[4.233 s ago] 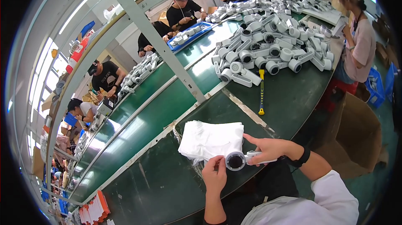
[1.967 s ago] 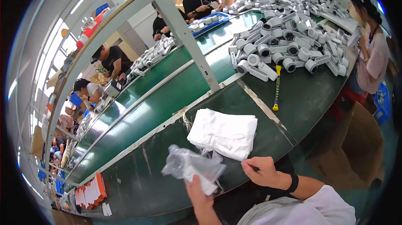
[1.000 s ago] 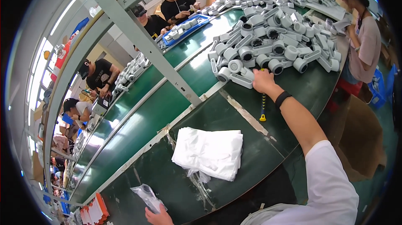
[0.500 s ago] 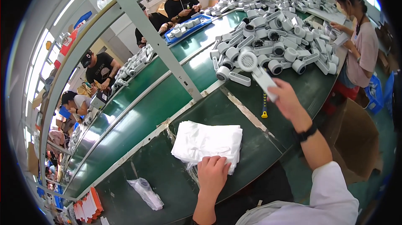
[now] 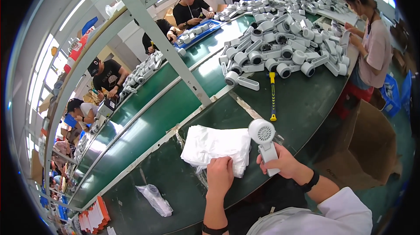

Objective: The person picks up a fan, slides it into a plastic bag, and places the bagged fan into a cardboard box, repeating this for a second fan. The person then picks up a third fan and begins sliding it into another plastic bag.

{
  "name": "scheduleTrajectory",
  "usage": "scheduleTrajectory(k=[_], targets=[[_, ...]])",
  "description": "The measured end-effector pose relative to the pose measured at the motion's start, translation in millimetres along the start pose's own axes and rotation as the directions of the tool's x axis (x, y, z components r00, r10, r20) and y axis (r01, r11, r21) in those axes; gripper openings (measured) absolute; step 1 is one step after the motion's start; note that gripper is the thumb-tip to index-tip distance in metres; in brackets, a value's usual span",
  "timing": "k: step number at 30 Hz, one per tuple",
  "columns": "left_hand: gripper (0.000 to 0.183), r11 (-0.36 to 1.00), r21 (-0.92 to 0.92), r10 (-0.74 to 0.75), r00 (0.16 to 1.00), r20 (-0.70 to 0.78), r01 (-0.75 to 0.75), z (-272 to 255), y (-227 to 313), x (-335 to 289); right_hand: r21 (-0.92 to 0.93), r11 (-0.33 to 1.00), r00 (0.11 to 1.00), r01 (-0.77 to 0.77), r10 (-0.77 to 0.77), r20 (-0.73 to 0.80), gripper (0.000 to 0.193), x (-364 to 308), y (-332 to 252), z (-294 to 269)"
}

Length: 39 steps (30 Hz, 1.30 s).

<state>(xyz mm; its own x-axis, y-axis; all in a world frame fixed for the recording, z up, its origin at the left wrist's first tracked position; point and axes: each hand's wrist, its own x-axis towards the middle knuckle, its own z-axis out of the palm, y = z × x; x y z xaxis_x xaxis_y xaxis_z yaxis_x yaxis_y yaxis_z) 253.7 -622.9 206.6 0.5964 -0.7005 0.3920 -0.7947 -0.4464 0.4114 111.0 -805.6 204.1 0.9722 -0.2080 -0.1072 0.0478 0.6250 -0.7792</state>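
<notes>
My right hand is wrapped round the handle of a light-grey handheld fan, its round grille head pointing up and away from me. The fan is beside the right edge of a stack of white plastic bags on the dark green table. At the near edge of that stack, my left hand has its fingers curled together on the top bag. Further left lies a fan-shaped item in a clear bag. A yellow and black hammer lies beyond the fan.
A large heap of grey fans covers the far table. A metal post rises beside the green conveyor. An open cardboard box stands at right. Orange-edged flat boxes sit at lower left. Several people work around.
My right hand has brought the fan from near the heap back toward me, beside the bag stack. The whole hammer now shows. My left hand stays at the bags, its fingers more curled.
</notes>
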Motion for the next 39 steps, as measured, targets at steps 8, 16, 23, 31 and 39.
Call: scheduleTrajectory(k=[8, 16, 23, 31, 39], targets=[[0.016, 0.994, -0.104, 0.019, 0.997, -0.074, -0.027, -5, 3, 0, -0.494, 0.854, 0.980, -0.163, 0.196, 0.016, 0.054, -6, -15, -3], [0.016, 0.981, -0.176, -0.106, 0.982, -0.157, 0.078, 2, 6, -9, -0.713, 0.669, 0.897, -0.211, 0.422, 0.130, 0.069, 6, -30, -13], [0.026, 0.939, -0.309, -0.188, 0.978, -0.090, 0.152, -6, 22, -13, -0.737, 0.648, 0.874, -0.190, 0.454, 0.174, 0.074, 7, -42, -13], [0.035, 0.922, -0.361, -0.167, 0.985, -0.036, 0.143, -15, 28, -22, -0.755, 0.628, 0.816, -0.186, 0.527, 0.237, 0.076, 23, -47, -3], [0.037, 0.797, -0.562, -0.268, 0.963, 0.001, 0.222, -10, 21, -35, -0.665, 0.717, 0.751, -0.209, 0.553, 0.361, 0.067, 32, -37, -12]])
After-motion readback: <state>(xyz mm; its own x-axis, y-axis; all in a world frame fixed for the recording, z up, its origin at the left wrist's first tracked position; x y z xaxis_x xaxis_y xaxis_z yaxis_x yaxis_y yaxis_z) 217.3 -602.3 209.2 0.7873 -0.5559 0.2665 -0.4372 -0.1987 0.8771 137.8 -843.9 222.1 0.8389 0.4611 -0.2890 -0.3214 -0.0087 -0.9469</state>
